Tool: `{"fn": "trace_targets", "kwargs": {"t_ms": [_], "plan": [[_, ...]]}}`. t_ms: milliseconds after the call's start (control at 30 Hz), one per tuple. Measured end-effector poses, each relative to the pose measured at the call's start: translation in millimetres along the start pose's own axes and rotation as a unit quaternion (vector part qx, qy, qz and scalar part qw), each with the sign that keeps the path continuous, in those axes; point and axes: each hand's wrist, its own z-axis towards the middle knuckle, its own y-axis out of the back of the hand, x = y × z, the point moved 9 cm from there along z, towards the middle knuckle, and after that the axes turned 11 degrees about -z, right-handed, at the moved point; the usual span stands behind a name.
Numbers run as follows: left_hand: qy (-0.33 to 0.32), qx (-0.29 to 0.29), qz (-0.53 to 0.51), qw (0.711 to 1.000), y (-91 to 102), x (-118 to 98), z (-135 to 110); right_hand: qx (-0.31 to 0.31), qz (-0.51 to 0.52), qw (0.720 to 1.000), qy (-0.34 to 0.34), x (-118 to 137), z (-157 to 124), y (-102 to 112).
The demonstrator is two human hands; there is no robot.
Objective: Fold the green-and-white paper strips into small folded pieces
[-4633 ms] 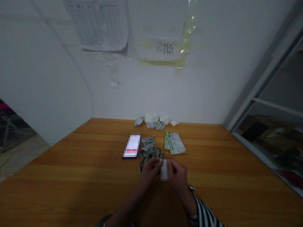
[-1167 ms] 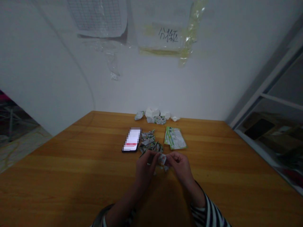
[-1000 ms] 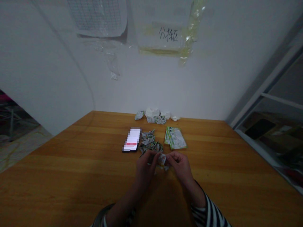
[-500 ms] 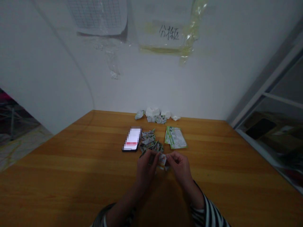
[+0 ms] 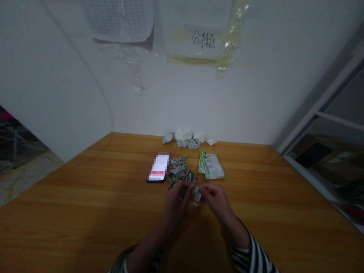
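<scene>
Between my two hands is a small printed piece of paper (image 5: 196, 196), white with orange and red marks. My left hand (image 5: 176, 199) pinches its left side between thumb and fingers. At its upper right, the thumb and forefinger of my right hand (image 5: 216, 199) are closed on it. Just beyond my left hand lies a pile of folded printed paper pieces (image 5: 180, 170) in grey and green; its near end is partly hidden by the fingers. A few flat green-and-white printed packets (image 5: 212, 166) lie overlapped beyond my right hand.
A phone (image 5: 158, 167) with a lit, blurred screen lies left of the pile. Crumpled white and printed papers (image 5: 184, 137) sit along the wall at the back of the wooden table (image 5: 99, 189). Taped sheets (image 5: 203, 40) hang on the wall. A shelf frame (image 5: 335, 118) stands at the right.
The small paper piece has tilted and dropped slightly between my fingers. My right hand has shifted a little downward; my left hand stays nearly in place.
</scene>
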Motion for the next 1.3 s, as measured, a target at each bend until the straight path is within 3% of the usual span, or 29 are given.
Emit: {"fn": "trace_targets", "kwargs": {"t_ms": [133, 333, 667, 1033, 1300], "plan": [[-0.009, -0.004, 0.019, 1.0, 0.2, -0.8, -1.2, -0.013, 0.033, 0.999, -0.027, -9.4, 0.3, 1.0], [-0.016, -0.003, 0.022, 1.0, -0.3, -0.9, -0.2, -0.052, 0.052, 0.997, -0.027, -3.5, -2.4, 3.8], [-0.008, -0.011, 0.02, 1.0, 0.4, 2.7, 1.0, -0.052, 0.091, 0.994, -0.032, -2.9, -4.0, -2.4], [0.054, -0.033, -0.091, 0.994, 3.2, 11.8, 7.5, -0.061, 0.048, 0.997, -0.003, -1.6, -4.4, -1.0], [0.074, 0.047, -0.073, 0.993, -1.1, 15.5, 16.2, -0.037, -0.022, 0.999, 0.02, -6.2, -0.5, 7.8]]}}
